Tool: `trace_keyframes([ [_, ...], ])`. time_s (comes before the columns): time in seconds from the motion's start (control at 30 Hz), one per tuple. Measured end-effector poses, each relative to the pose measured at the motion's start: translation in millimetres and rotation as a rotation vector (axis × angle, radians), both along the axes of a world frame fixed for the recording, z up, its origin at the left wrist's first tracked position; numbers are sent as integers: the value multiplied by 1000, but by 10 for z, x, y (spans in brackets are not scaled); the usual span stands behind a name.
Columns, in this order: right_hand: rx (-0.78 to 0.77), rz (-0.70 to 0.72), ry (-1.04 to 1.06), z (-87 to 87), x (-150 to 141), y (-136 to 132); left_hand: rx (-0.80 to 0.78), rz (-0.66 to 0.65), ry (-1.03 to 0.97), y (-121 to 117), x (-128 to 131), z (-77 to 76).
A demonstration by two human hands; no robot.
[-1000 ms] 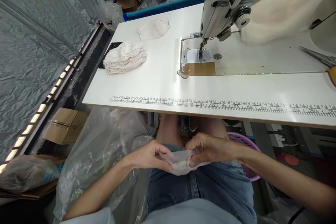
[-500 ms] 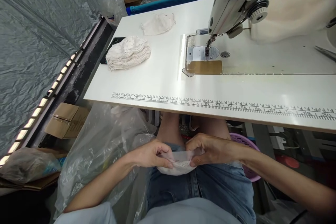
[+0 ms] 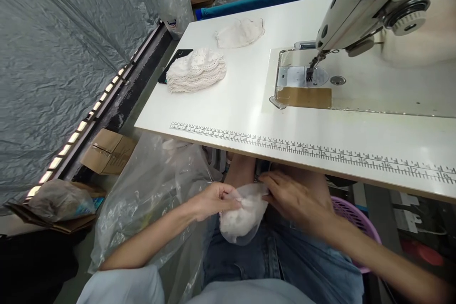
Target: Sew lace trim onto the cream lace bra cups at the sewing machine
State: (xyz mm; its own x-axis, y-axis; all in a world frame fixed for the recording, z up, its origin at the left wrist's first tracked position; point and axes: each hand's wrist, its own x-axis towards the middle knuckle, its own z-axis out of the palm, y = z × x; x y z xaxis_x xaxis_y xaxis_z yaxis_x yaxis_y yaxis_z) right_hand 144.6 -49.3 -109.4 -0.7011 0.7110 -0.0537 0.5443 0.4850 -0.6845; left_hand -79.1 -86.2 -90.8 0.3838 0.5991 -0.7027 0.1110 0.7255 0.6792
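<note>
A small white fabric piece (image 3: 242, 221), rounded and partly sheer, hangs over my lap between my two hands. My left hand (image 3: 219, 202) pinches its upper left part between thumb and fingers. At the upper right, the fingers of my right hand (image 3: 290, 194) close on the sheer edge; this hand is slightly blurred, and its thumb is mostly hidden. On the table beyond lies a stack of white eyelet-lace pieces (image 3: 197, 72), partly over a flat black item (image 3: 171, 67). A single thin white piece (image 3: 240, 33) lies farther back.
The white sewing table (image 3: 242, 114), with a ruler printed along its front edge, stands before me. A sewing machine (image 3: 342, 23) is at the right. Clear plastic sheeting (image 3: 142, 204) and a cardboard box (image 3: 107, 151) are at the left. A purple basket (image 3: 356, 221) stands below right.
My right hand has moved up and turned, lifting the sheer edge. The fabric now hangs down with its face spread out. The view has swung left, so the table appears farther right.
</note>
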Motion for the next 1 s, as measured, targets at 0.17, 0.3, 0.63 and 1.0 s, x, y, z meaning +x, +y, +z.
trace_keyframes([
  [0.17, 439, -42, 122, -44, -421, -462, -42, 473, 12, 59, 137, -91],
  [0.3, 577, -153, 95, -110, -630, -446, -16, 553, -16, 149, 232, -92],
  [0.63, -537, -54, 429, -4, -128, -7, 96, 54, 160, 27, -13, 151],
  [1.0, -999, -147, 547, -38, 85, -5, 391, -225, 248, 80, 157, 193],
])
